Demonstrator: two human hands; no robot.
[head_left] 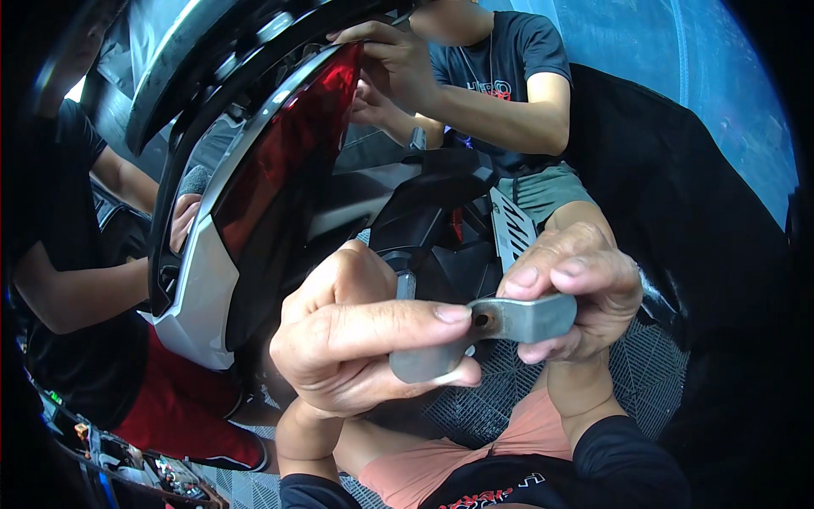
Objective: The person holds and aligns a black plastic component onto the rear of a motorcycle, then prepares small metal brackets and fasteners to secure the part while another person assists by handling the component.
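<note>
A bent grey metal bracket (543, 317) with a rusty-edged hole is held up between my two hands, close in front of me. My left hand (339, 339) pinches its left end between thumb and fingers, the thumb lying along the plate. The other end is gripped by my right hand (585, 284), with fingertips on top and another digit underneath. Behind the bracket stands the rear of a motorbike, with a red tail light (292, 144) and a white-silver side panel (199, 293).
A person in a dark shirt (526, 51) sits across, hands at the tail light's upper end. At the left another person holds a grey cloth (195, 181) against the bike. A licence plate (509, 225) hangs beyond my hands. Grey grid tiles (649, 365) cover the floor.
</note>
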